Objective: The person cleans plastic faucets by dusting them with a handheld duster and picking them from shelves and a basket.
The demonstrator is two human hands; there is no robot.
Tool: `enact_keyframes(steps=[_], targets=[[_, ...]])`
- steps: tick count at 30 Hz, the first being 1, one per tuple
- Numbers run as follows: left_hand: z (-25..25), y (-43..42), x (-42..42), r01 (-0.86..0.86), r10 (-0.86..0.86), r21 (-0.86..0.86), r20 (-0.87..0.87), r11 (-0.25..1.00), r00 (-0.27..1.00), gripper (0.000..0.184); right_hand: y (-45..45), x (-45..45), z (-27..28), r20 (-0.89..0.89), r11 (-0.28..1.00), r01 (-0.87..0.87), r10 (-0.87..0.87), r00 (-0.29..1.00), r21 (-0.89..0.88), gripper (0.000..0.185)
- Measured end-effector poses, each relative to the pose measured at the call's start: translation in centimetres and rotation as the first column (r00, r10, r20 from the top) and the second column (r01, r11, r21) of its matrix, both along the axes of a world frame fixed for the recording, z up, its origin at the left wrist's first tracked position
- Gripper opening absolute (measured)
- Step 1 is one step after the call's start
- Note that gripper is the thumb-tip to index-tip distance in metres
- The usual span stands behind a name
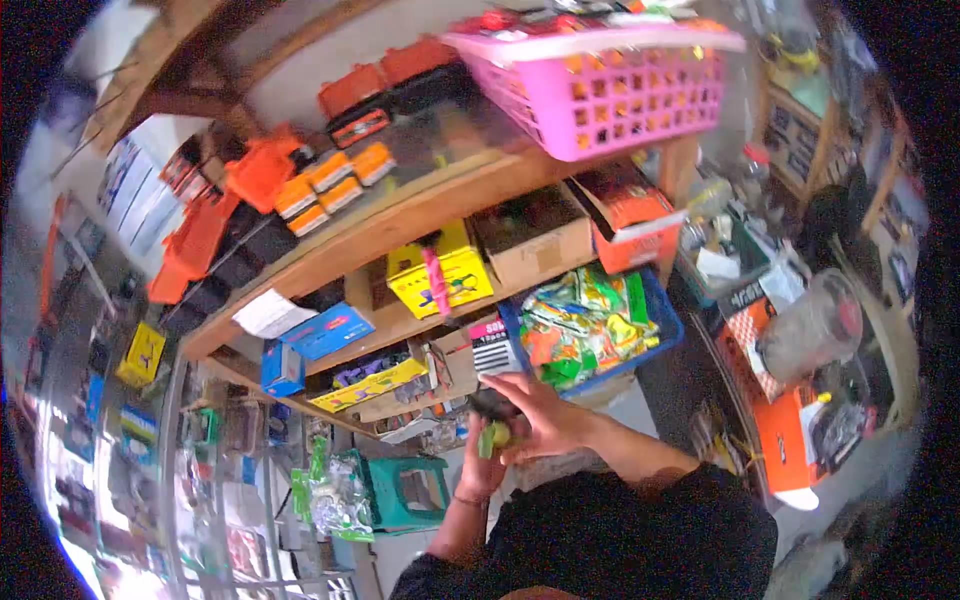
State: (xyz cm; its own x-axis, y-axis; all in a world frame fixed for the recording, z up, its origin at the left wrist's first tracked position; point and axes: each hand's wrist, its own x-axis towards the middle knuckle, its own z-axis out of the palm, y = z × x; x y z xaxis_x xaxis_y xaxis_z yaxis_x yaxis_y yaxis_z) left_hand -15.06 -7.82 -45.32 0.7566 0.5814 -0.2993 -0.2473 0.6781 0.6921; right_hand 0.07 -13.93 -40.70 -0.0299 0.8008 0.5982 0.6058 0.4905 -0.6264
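Item (487, 440) black and green; basket (580, 142) pink latticed; tray (672, 325) blue; stool (384, 485) teal.

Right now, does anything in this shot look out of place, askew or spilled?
Possibly: the clear plastic container at right leans as if tipped over, though lens distortion makes its tilt uncertain. I see no obvious spill; the held green item is too blurred to judge.

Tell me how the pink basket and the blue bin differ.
The pink basket has a pale rim and openwork sides; the blue bin has a rim of its own blue.
The pink basket stands on top of the wooden shelf, while the blue bin sits lower, nearer the right hand in the picture.
Both are full of goods; the blue bin's are colourful packets.
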Motion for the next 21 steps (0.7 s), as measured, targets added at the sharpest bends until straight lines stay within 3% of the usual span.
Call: enact_keyframes(steps=[1,3,4,5,6,7,9,11,13,14,16,17,19,21], targets=[[0.3,0.4,1.5,0.020,-0.020,0.009,-0.036,1.000,0.999,0.048,-0.8,-0.1,-0.7,-0.087,0.997,-0.031,0.025,0.996,-0.070,0.082],[1.2,0.4,4.2,0.197,-0.196,0.044,-0.034,0.979,0.980,0.047,-1.6,0.2,-2.9,-0.114,0.982,0.182,-0.186,0.976,-0.042,0.082],[2.1,0.5,5.3,0.322,-0.318,0.079,-0.058,0.943,0.946,0.050,-2.4,0.7,-2.9,-0.133,0.979,0.199,-0.204,0.970,-0.050,0.082],[3.3,-0.1,6.9,0.342,-0.312,0.205,-0.166,0.917,0.936,0.050,-3.4,1.6,-2.6,-0.148,0.950,0.310,-0.312,0.938,-0.042,0.077],[4.2,0.7,7.9,0.528,-0.367,0.429,-0.404,0.733,0.838,0.049,-4.3,2.4,-2.4,-0.159,0.909,0.416,-0.416,0.895,-0.035,0.073],[5.1,1.7,8.8,0.696,-0.325,0.554,-0.625,0.456,0.710,0.049,-4.9,3.0,-2.4,-0.168,0.902,0.430,-0.430,0.887,-0.038,0.073],[4.4,4.2,12.0,0.789,-0.209,0.603,-0.762,0.114,0.613,0.043,-6.2,4.1,-2.6,-0.491,0.881,0.468,-0.441,0.751,-0.076,0.064],[5.5,5.4,15.2,0.443,0.263,0.887,-0.400,-0.129,0.878,0.042,-7.2,5.1,-3.1,-0.487,0.862,0.478,-0.495,0.720,-0.170,0.062],[6.3,7.5,19.2,0.233,0.522,0.832,0.078,-0.503,0.849,0.041,-8.2,5.5,-2.3,-0.412,0.816,0.569,-0.554,0.723,-0.100,0.063],[6.0,8.2,20.4,0.236,0.524,0.834,0.073,-0.498,0.849,0.041,-8.5,5.4,-1.9,-0.467,0.840,0.533,-0.511,0.721,-0.097,0.065],[5.3,9.4,22.2,0.527,0.780,0.664,0.139,-0.531,0.610,0.038,-9.1,5.1,-1.3,-0.456,0.849,0.505,-0.515,0.726,-0.157,0.067],[5.0,9.7,22.5,0.518,0.776,0.667,0.147,-0.536,0.614,0.038,-9.3,5.0,-1.0,-0.449,0.851,0.483,-0.521,0.726,-0.208,0.068],[4.6,10.0,22.3,0.576,0.780,0.744,-0.121,-0.338,0.614,0.033,-9.2,5.0,-1.4,-0.465,0.854,0.485,-0.512,0.722,-0.188,0.071],[4.1,10.3,21.6,0.525,0.750,0.749,-0.056,-0.404,0.659,0.027,-9.3,4.8,-1.2,-0.573,0.874,0.404,-0.484,0.662,-0.271,0.072]])
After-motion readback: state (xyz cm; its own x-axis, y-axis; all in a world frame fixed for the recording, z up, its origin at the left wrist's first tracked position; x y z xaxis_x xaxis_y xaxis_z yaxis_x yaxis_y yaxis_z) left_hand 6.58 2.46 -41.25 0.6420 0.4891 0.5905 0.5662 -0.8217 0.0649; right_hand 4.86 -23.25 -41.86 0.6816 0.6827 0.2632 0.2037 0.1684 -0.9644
